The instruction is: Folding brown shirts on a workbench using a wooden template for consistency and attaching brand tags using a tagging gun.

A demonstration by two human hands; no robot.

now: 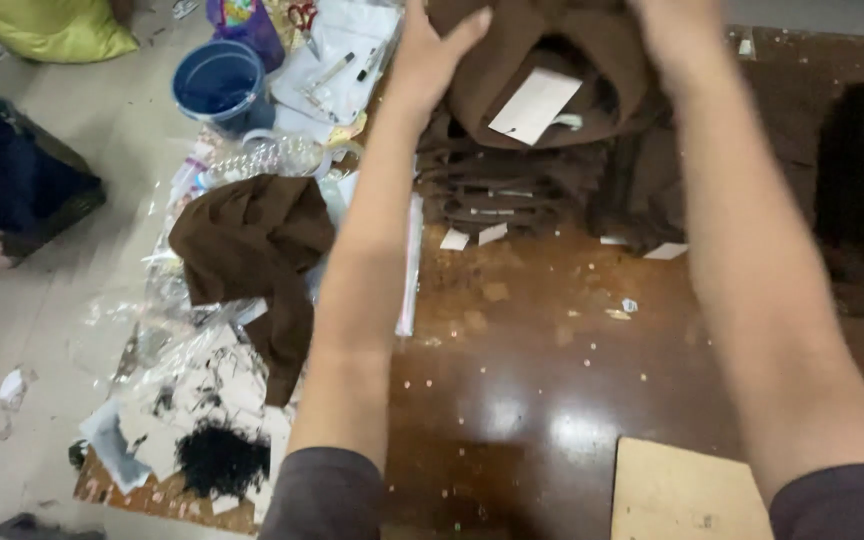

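left hand (430, 55) raised, fingers spread | right hand (674, 35) raised, blurred | both arms outstretched

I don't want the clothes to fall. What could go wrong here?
1. The left hand and right hand are on the top brown garment; tugging it might topple the folded stack underneath.
2. The white tag hangs loose and may snag or tear.
3. The loose brown cloth hangs over the table edge, among plastic wrap, and could slide to the floor.
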